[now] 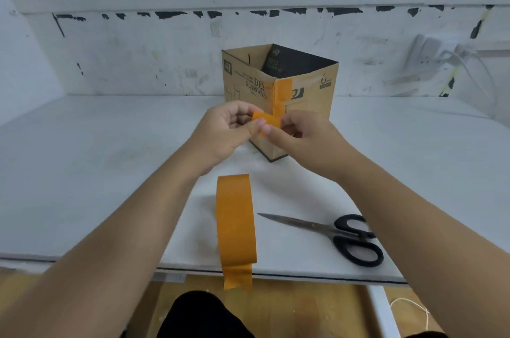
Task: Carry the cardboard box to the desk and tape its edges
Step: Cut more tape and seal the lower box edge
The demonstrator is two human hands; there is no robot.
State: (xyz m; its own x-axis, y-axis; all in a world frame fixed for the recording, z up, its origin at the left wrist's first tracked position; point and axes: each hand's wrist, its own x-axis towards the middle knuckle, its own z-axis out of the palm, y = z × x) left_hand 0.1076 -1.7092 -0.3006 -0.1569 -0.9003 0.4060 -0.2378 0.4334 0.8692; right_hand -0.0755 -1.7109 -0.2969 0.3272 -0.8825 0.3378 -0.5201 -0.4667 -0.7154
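The white desk (82, 172) fills most of the view, backed by a scuffed white wall (138, 61) with dark chipped patches along its upper edge. The cardboard box (309, 94) stands upright on the desk close to that wall, open at the top, with one vertical corner turned toward the person; everything else is placed here relative to it. A strip of orange tape (282, 92) already runs down that near corner from the rim, overlapping both faces. In front of the box, at about mid-height of the corner, the left hand (223, 130) and the right hand (303, 136) meet, each pinching one end of a short loose piece of orange tape (266, 119) between thumb and fingertips, so the piece is stretched across just before the corner; whether it touches the cardboard cannot be told. Nearer the person than the box, the roll of orange tape (234, 221) stands on its edge, its free end hanging over the desk's front edge. To the right of the roll, also on the near side of the box, lie black-handled scissors (325, 232), closed, blades pointing toward the roll. Far to the right of the box, against the wall, white cables (452, 61) trail down.
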